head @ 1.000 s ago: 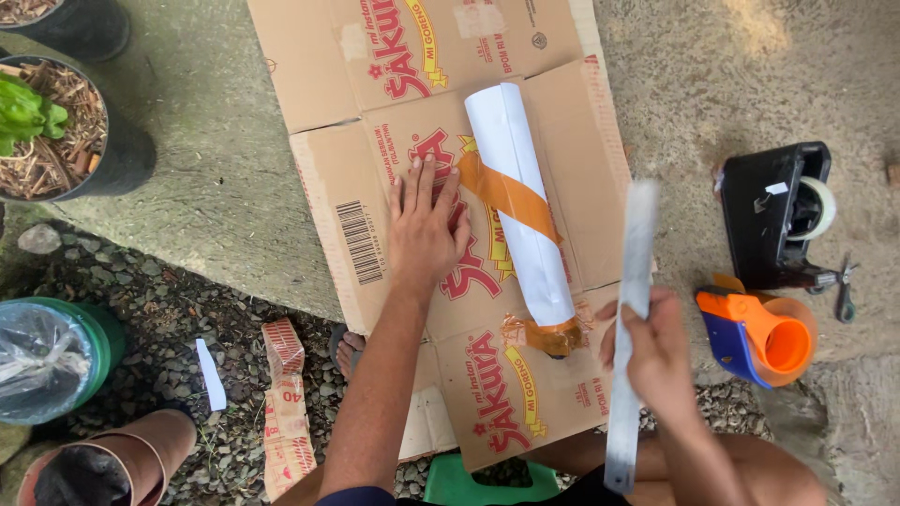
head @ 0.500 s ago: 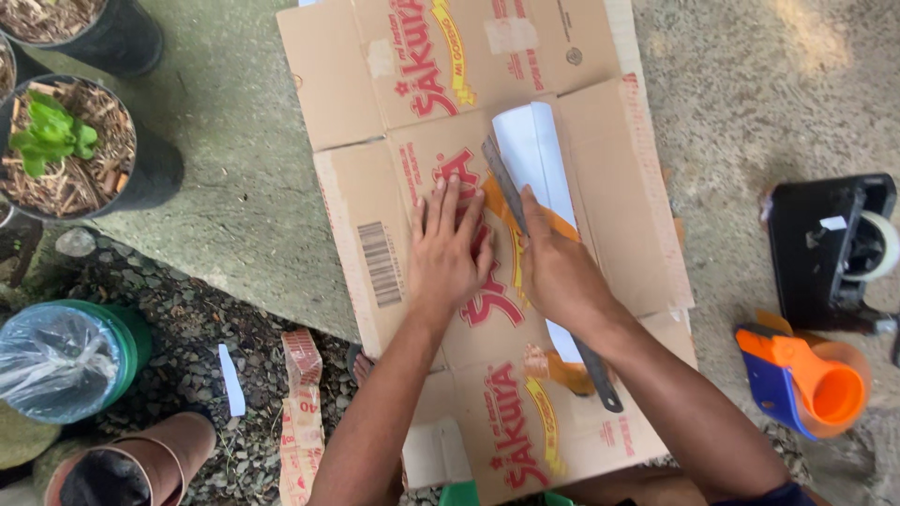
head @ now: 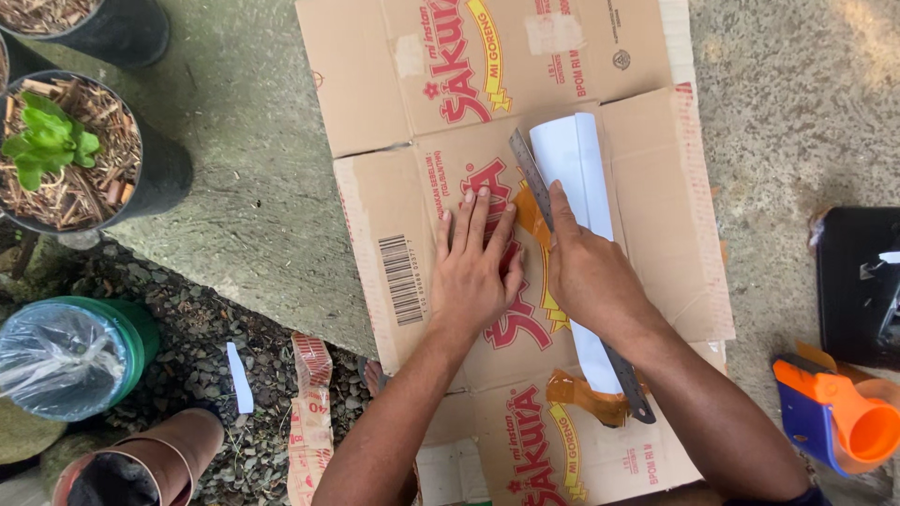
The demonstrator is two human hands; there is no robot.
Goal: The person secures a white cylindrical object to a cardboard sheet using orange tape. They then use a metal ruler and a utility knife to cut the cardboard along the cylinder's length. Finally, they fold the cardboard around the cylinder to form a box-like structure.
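A flattened brown cardboard box (head: 394, 94) with red and yellow print lies on a concrete slab. My left hand (head: 473, 267) rests flat on it, fingers spread a little. My right hand (head: 589, 272) presses a long grey metal ruler (head: 530, 169) down on the cardboard, index finger stretched along it. The ruler runs diagonally from upper left to lower right, its far end showing at the ruler tip (head: 637, 403). A white rolled sheet (head: 574, 155) lies just right of the ruler, partly under my right hand, held by strips of orange-brown tape (head: 586, 394).
A black tape dispenser (head: 858, 281) and an orange and blue tape gun (head: 834, 417) sit at the right. Black plant pots (head: 155, 178) stand at the upper left. A green bucket (head: 141, 333) covered with plastic, a brown pot (head: 183, 440) and cardboard scraps (head: 309, 412) lie on gravel at the lower left.
My right hand brought the ruler from the right side down onto the cardboard beside the white roll. It now presses it flat. My left hand stayed put on the cardboard.
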